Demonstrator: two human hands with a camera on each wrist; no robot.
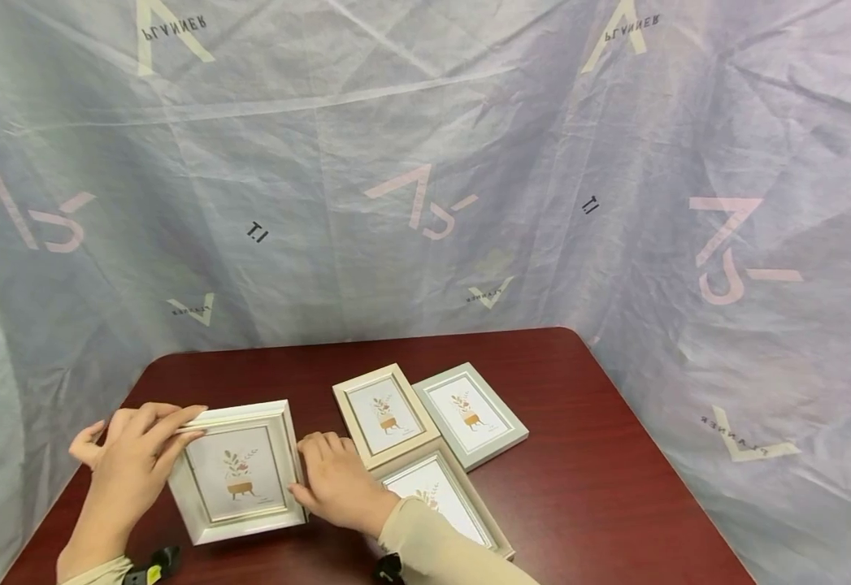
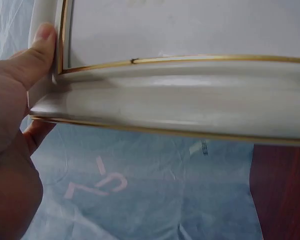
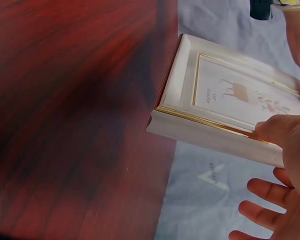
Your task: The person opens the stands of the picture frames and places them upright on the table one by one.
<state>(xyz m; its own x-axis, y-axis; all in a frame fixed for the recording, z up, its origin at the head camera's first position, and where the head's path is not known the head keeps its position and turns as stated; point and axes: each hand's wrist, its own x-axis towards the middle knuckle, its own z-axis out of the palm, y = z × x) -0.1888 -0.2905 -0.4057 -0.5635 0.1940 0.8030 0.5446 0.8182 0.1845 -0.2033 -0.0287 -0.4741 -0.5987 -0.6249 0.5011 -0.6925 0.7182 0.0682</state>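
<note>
Left-hand fingers (image 2: 39,134) grip the white frame (image 1: 236,473), partly hidden behind its edge

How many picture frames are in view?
4. A white frame between the left hand and right hand; on the table, a beige frame, a gray frame to its right, and another frame nearer, partly hidden by the right sleeve.
</note>
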